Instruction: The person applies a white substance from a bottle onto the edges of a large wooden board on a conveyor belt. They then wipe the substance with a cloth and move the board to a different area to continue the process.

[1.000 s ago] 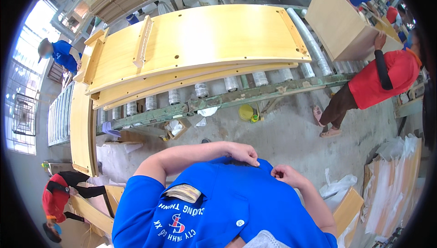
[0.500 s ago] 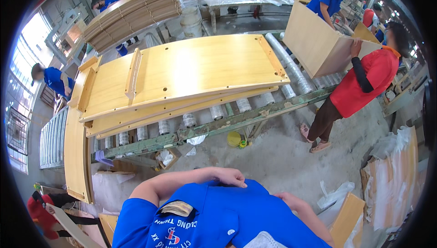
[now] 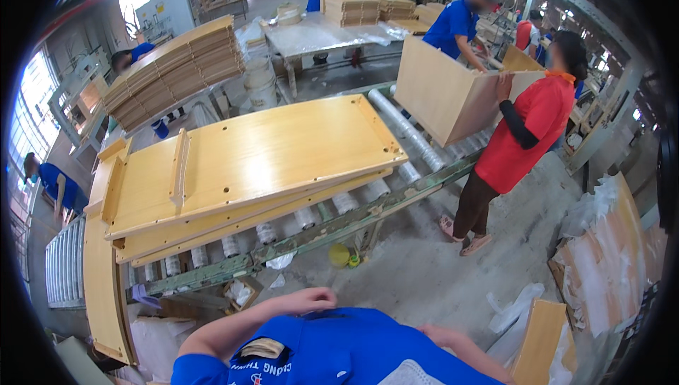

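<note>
In front of my chest my left hand (image 3: 318, 299) is loosely curled, and I see nothing in it. My right hand (image 3: 433, 333) is at my right side, partly behind my shirt, its fingers hidden. Beyond my hands, a stack of yellow wooden panels (image 3: 276, 152) lies slightly fanned on the roller conveyor (image 3: 283, 246). The top panel carries narrow cross battens (image 3: 178, 166) and small holes. A long narrow board (image 3: 106, 286) lies across the conveyor's left end. Neither hand touches the wood.
A co-worker in red (image 3: 523, 137) and one in blue (image 3: 453, 28) hold a large wooden box (image 3: 442, 95) on the conveyor's right. Stacked panels (image 3: 177, 70) stand behind. Wrapped boards (image 3: 608, 265) lean at right; a yellow container (image 3: 339, 255) sits on the floor.
My view has tipped up and turned right, so the scene sits lower and further left. My left hand stays curled before my chest. The person in red at lower left is out of view.
</note>
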### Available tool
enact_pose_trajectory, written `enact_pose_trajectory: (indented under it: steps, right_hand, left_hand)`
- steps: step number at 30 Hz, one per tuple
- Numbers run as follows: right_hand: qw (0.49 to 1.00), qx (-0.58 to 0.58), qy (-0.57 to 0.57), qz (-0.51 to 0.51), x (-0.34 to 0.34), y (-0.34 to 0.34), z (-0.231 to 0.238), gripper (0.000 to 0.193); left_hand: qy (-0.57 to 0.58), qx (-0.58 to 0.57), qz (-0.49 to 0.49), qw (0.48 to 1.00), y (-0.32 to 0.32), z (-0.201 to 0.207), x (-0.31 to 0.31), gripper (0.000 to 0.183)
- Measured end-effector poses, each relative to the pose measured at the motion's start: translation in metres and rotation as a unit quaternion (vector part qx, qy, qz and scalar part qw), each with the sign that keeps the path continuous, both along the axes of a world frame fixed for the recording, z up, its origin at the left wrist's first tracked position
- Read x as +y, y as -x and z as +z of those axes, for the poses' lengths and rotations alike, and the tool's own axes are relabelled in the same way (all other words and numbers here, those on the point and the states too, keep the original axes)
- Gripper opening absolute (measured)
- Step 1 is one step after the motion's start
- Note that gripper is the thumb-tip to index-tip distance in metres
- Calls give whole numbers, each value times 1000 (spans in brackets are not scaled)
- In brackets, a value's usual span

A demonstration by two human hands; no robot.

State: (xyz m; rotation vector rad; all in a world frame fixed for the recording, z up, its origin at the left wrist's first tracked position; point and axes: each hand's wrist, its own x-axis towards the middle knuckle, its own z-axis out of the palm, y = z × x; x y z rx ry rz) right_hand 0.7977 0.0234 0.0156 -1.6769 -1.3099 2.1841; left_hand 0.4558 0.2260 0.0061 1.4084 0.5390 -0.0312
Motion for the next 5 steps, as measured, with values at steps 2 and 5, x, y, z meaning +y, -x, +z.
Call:
enact_pose_trajectory:
  steps: [2, 5]
  right_hand:
    - [1000, 7, 13, -11, -4, -3, -2, 49]
    - [999, 14, 0, 45, 9, 0, -4, 48]
  left_hand:
    - [-206, 152, 63, 965, 54, -13, -1, 30]
    - [-297, 302, -48, 905, 153, -30, -19, 42]
